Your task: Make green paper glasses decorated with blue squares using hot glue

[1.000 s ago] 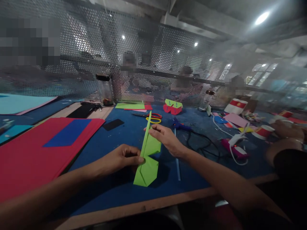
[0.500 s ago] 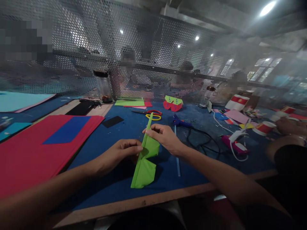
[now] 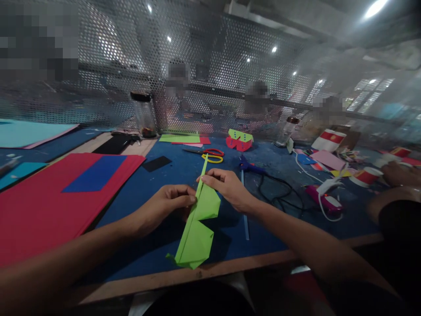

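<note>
- Head view: the green paper (image 3: 204, 206) is between the two hands, on the near side of the scissors (image 3: 213, 152). Its far tip overlaps the scissors in the picture; I cannot tell if it touches them.
- The left hand (image 3: 171, 204) has its grip pinched on the folded long edge, on the near side of the scissors, with only paper between thumb and fingers.
- The right hand (image 3: 230, 188) has also a narrow grip on this edge, closer to the scissors: the thumb lies on the front, and a finger goes behind.
- The green paper seems very light, so little force should be enough. It seems held above the table (image 3: 177, 173), because a shadow falls beside it.
- The folded strip along the edge is probably the stiffest part and, I judge, the best place to take hold.
- The two wide lobes look thin and creased; they could bend, or tear at the notch, if pressed hard. Such paper should not be slippery.
- At the end away from the scissors, a small green bit (image 3: 169, 257) sticks out; it looks weak, so pulling there would be unwise.
- To the right of the scissors lies the glue gun (image 3: 251, 166).
</note>
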